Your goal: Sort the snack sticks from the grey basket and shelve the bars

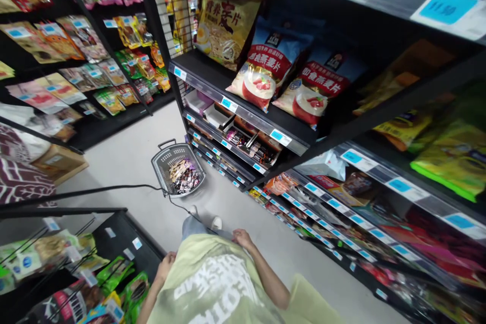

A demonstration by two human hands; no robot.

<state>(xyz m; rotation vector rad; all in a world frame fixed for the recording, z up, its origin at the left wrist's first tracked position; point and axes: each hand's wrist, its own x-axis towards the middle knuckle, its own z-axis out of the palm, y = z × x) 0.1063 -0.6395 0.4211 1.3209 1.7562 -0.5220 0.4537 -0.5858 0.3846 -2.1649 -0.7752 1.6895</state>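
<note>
My left hand (167, 265) hangs beside my body, close to the edge of the low black shelf on the left. Its fingers are loosely bent, and no object shows in it. On the other side of my shirt, my right hand (243, 238) hangs low with relaxed fingers and nothing visible in it. A grey shopping basket (155, 164) stands on the floor ahead of my feet, its handle up at the far side. Inside lie many small wrapped snack packets (185, 176), some beige, some dark. Neither hand touches the basket.
Oatmeal bags (261, 68) stand on the black shelf (243, 92) at the right, above open snack boxes (239, 137). Hanging snack packs fill the left racks. A cardboard box (63, 162) sits on the floor at left. A black cable (110, 188) crosses the view near the basket.
</note>
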